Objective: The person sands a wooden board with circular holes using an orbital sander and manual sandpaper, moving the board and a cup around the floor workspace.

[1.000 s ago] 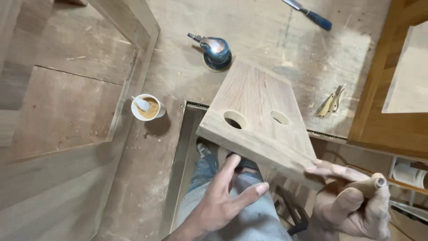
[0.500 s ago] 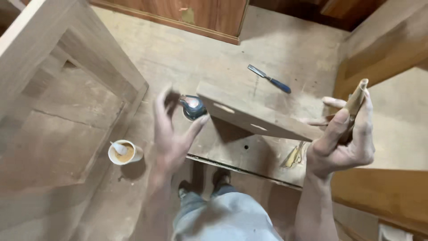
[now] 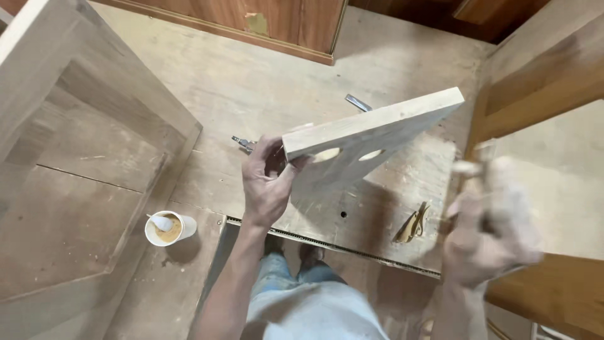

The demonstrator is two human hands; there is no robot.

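The left hand (image 3: 269, 182) grips one end of a wooden board (image 3: 371, 135), fingers curled over its edge and thumb beneath, holding it tilted in the air above the tabletop (image 3: 264, 82). The board is pale, flat and rectangular, with two round holes through its face and a light, cleanly cut edge turned up. The right hand (image 3: 487, 230) is blurred; it seems closed around a slim wooden piece, apart from the board. A paper cup (image 3: 167, 228) of tan paste stands lower left, wood shavings (image 3: 412, 223) lie beneath the board.

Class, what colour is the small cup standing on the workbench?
White cup, tan paste inside; head view.
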